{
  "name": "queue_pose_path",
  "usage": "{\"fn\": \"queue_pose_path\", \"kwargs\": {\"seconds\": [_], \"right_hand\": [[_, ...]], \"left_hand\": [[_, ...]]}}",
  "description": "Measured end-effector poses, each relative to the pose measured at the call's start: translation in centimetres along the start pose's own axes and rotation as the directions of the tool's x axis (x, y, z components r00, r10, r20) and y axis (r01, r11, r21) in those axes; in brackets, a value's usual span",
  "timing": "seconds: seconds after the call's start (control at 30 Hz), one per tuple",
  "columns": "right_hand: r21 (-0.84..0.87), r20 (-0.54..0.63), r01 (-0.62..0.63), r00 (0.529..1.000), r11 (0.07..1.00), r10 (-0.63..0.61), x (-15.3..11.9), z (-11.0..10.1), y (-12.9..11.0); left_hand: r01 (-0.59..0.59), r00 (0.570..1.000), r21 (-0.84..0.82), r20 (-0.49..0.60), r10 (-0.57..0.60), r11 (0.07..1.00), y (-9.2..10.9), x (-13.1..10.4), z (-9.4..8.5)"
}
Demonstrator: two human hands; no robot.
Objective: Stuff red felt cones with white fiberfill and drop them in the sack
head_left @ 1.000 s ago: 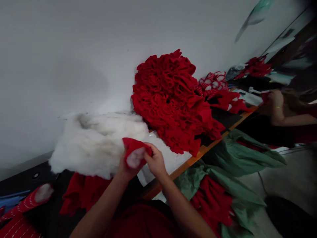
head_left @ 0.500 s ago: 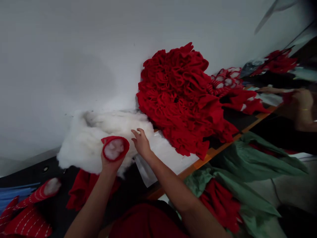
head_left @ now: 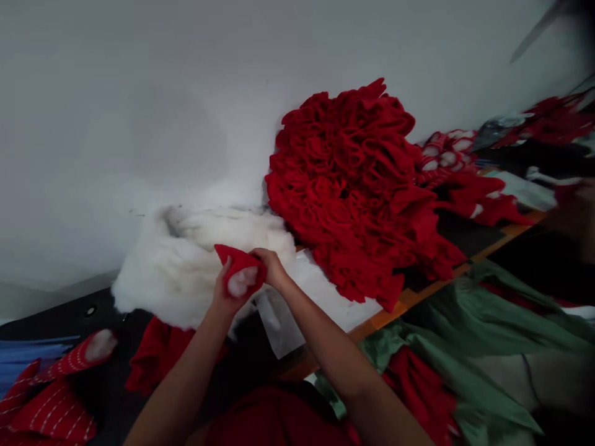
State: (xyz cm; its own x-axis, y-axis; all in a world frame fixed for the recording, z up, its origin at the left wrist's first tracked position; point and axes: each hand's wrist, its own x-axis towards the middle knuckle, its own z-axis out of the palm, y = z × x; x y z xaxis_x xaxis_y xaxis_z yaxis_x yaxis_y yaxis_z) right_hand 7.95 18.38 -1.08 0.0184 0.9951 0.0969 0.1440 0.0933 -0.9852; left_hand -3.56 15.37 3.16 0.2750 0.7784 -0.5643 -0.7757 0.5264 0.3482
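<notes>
Between my two hands is a red fabric pouch [head_left: 239, 259], its opening tilted toward me and white stuffing [head_left: 242, 282] showing inside. My left hand [head_left: 225, 296] is wrapped round its left side and underside. On the right side, my right hand [head_left: 271, 266] grips the pouch's edge, with the fingertips partly hidden behind the cloth. Just behind them lies a large heap of fluffy white stuffing [head_left: 186, 266] on the dark table. Some red cloth [head_left: 158, 353] lies below my left forearm.
A tall pile of red fabric pieces [head_left: 344, 192] leans against the wall. Striped red stuffed pieces [head_left: 56, 409] lie at lower left beside blue strips [head_left: 28, 359]. Green cloth [head_left: 441, 322] hangs past the wooden table edge [head_left: 418, 297]. A co-worker's blurred arm [head_left: 579, 214] is at far right.
My right hand has come in from beside the pouch and taken hold of its right edge. The pouch has moved slightly right and its opening has narrowed and tilted.
</notes>
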Motion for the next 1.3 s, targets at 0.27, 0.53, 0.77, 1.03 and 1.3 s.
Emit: {"fn": "queue_pose_path", "kwargs": {"seconds": [0.27, 0.53, 0.77, 1.03, 1.3], "right_hand": [[0.379, -0.336, 0.001, 0.932, 0.926, 0.136, -3.0, -5.5, -0.1], [0.421, -0.273, -0.023, 0.95, 0.907, 0.151, -7.4, -4.2, -6.3], [-0.108, -0.522, -0.007, 0.851, 0.994, -0.051, -7.5, -2.5, -5.3], [-0.236, -0.367, 0.039, 0.922, 0.971, -0.126, -7.7, -4.1, -4.7], [-0.43, -0.05, 0.263, 0.948, 0.864, -0.314, -6.5, -8.0, -6.1]], "left_hand": [[-0.051, 0.997, -0.016, -0.06, 0.05, 0.999, 0.2, 2.1, 2.0], [-0.03, 0.989, -0.014, 0.145, 0.032, 0.999, -1.7, 0.3, 3.0], [0.073, 0.984, 0.036, 0.16, -0.078, 0.997, -3.6, -1.4, 3.4], [-0.036, 0.993, 0.213, 0.119, 0.01, 0.976, -4.1, -2.0, 2.8], [-0.67, 0.703, 0.742, 0.624, 0.341, 0.022, -2.7, -3.5, 3.1]]}}
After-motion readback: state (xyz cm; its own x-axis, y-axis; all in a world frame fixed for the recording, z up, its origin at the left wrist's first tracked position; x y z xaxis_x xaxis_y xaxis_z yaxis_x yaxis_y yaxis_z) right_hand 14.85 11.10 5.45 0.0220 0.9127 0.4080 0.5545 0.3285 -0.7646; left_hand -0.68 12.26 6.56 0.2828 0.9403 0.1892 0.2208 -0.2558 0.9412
